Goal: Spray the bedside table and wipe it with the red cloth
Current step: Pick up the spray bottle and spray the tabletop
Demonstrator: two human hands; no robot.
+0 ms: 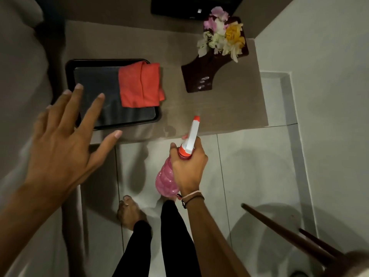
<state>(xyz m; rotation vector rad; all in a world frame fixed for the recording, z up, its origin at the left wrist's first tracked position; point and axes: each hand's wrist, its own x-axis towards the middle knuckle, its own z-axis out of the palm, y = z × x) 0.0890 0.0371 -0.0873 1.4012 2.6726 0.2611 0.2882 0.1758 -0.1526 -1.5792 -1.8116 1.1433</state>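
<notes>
The bedside table [209, 108] is a grey-brown top seen from above. A folded red cloth [139, 84] lies on the right part of a black tray [111, 124] standing on the table's left side. My right hand [188, 164] grips the neck of a pink spray bottle [166, 180] with a white and red nozzle [192, 134] aimed at the table's front edge. My left hand [65, 136] hovers open with fingers spread over the tray's near left corner, holding nothing.
A dark vase [201, 76] with pink, white and yellow flowers [223, 37] stands on the table's right side. A bed lies to the left, a white wall to the right. Dark wooden legs [289, 234] slant over the tiled floor at lower right. My feet stand below the table.
</notes>
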